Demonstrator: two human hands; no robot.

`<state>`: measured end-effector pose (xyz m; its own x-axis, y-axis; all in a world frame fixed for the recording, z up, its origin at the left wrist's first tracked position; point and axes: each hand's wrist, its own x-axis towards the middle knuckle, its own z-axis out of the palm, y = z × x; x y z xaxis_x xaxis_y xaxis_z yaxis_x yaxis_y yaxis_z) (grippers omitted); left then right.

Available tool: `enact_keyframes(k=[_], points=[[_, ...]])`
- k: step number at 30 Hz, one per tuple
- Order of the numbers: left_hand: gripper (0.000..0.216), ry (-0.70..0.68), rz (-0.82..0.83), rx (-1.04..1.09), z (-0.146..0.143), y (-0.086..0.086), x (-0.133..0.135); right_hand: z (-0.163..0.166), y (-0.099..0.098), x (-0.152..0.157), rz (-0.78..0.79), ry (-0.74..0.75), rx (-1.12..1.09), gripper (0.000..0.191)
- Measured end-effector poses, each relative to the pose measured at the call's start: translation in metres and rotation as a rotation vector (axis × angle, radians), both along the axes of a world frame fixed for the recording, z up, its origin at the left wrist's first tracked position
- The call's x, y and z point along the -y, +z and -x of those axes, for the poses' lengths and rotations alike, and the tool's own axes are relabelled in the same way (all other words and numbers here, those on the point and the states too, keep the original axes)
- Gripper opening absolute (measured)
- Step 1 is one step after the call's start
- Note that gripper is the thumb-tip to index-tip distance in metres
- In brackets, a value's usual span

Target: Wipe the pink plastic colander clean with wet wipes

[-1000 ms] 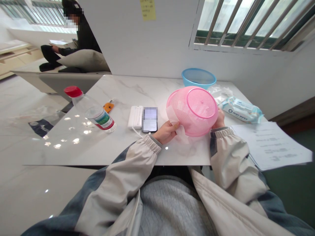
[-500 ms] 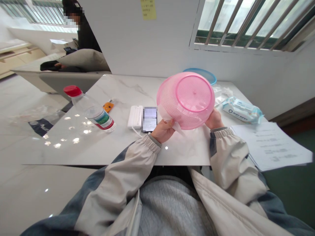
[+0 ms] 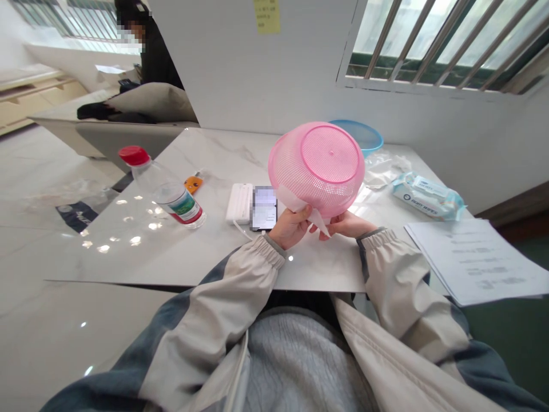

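A pink mesh plastic basket point(image 3: 295, 163) is held up over the table, tilted, with its round base facing up and away. My left hand point(image 3: 289, 227) is closed at its near left rim, pinching a white wipe point(image 3: 292, 199) against the basket. One corner of the wipe hangs down between my hands. My right hand point(image 3: 345, 225) is closed on the near rim, close to my left fingers; some of its fingertips are hidden under the basket.
A phone point(image 3: 263, 209) and white power bank point(image 3: 239, 203) lie left of my hands, beyond them a bottle point(image 3: 180, 203) and orange tag point(image 3: 194, 183). To the right are a blue basket point(image 3: 360, 134), crumpled plastic point(image 3: 384, 166), a wipes pack point(image 3: 429, 197) and papers point(image 3: 480, 257). A person point(image 3: 160, 57) sits far left.
My right hand has moved left along the rim, from the basket's right side to near my left hand. The basket has shifted slightly left and turned a little.
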<state>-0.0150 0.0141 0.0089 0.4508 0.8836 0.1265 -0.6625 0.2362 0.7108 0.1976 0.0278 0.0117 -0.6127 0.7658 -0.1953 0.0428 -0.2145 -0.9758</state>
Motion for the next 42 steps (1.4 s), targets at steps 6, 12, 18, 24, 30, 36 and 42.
enact_keyframes(k=[6,12,18,24,30,36,42], points=[[0.038,0.094,0.08,0.116,-0.004,0.009,-0.001,0.011,-0.004,-0.003,0.006,-0.056,-0.141,0.051],[0.028,0.21,0.254,0.226,-0.002,0.017,-0.001,0.008,-0.005,-0.006,0.042,-0.184,-0.147,0.042],[0.038,0.204,0.269,0.235,-0.002,0.021,0.003,0.003,-0.006,-0.01,0.088,-0.216,-0.217,0.031],[0.046,0.191,0.252,0.24,-0.003,0.023,0.003,-0.002,-0.007,-0.014,0.133,-0.309,-0.341,0.017],[0.039,0.147,0.167,0.153,-0.002,0.014,0.003,-0.001,-0.003,-0.016,0.187,-0.444,-0.394,0.013],[0.03,0.087,0.168,0.051,0.0,0.012,0.006,-0.003,0.004,-0.014,0.291,-0.515,-0.484,0.009],[0.037,0.068,0.183,0.093,-0.002,0.017,0.008,-0.006,0.004,-0.013,0.212,-0.427,-0.477,0.007]])
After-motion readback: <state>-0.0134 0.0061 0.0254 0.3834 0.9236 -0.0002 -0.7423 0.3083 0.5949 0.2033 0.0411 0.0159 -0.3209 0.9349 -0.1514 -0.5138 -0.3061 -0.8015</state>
